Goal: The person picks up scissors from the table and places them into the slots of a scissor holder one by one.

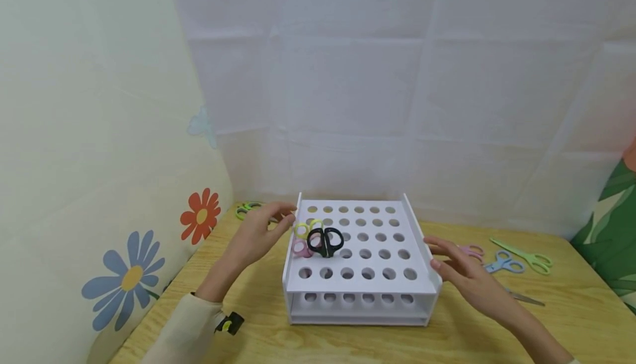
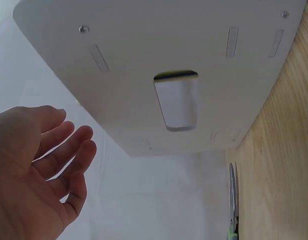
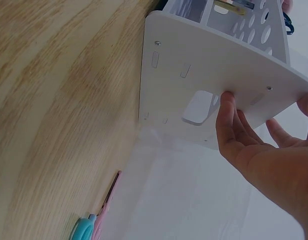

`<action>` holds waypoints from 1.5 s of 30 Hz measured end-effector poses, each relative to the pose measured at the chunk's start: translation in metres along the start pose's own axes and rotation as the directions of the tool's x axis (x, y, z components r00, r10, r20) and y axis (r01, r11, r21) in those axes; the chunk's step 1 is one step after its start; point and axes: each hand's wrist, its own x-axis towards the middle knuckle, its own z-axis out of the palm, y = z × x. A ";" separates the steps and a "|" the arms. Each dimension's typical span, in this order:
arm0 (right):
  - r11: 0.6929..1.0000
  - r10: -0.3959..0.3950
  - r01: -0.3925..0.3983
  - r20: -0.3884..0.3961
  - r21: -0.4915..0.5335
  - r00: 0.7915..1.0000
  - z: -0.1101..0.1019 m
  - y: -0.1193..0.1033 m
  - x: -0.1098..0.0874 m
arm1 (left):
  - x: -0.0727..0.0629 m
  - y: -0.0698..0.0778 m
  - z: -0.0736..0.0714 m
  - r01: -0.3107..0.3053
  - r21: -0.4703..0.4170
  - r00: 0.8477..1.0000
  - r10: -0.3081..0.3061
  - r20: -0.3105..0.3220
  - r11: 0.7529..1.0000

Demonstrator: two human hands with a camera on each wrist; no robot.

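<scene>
Touching the white rack (image 1: 355, 245) on the table (image 1: 263, 303), right grip (image 1: 469, 281) unclenched — hovering a loose, released left grip (image 1: 258, 231) just off its left — opening nearside, with side panels (image 1: 411, 217) running front to back, black scissors (image 1: 326, 248) handles-up

- Rack (image 1: 360, 284), between left fingers (image 1: 280, 207) and right fingers (image 1: 441, 244): plain white.
- Inward of left fingers: yellow handles (image 1: 309, 226), pink handles (image 1: 308, 252), black handles (image 1: 325, 242).
- Green scissors (image 1: 242, 210), just outward of left fingers: lime with dark detail.
- Outward of right fingers, nearest first: pink scissors (image 1: 475, 252), light-blue scissors (image 1: 503, 263), light-green scissors (image 1: 531, 258).
- Worktop (image 1: 263, 309), beneath both: yellowish, wood-grained.
- Side cloth (image 1: 74, 159), outward of left fingers: cream, printed with blue flower (image 1: 131, 278) and red flower (image 1: 201, 216), yellowish centres.
- Back cloth (image 1: 348, 88), beyond both: whitish, unpatterned.
</scene>
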 end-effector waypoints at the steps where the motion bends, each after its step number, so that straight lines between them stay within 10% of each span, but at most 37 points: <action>1: 1.000 0.001 -0.001 0.000 0.000 1.000 -0.001 0.000 0.000 | 0.001 -0.002 -0.001 0.005 -0.002 1.000 -0.005 -0.007 1.000; 26: 0.999 -0.023 0.023 0.002 0.024 1.000 -0.003 0.006 0.001 | 0.011 -0.093 -0.003 0.251 0.046 0.967 -0.248 -0.050 0.967; 38: 0.998 -0.020 0.020 -0.004 0.060 1.000 0.008 0.006 0.000 | 0.029 -0.157 -0.009 0.349 0.102 0.933 -0.356 0.058 0.931; 45: 0.999 -0.018 0.019 -0.011 0.039 1.000 0.002 0.005 0.001 | 0.038 -0.176 -0.001 0.437 0.180 0.882 -0.459 0.105 0.881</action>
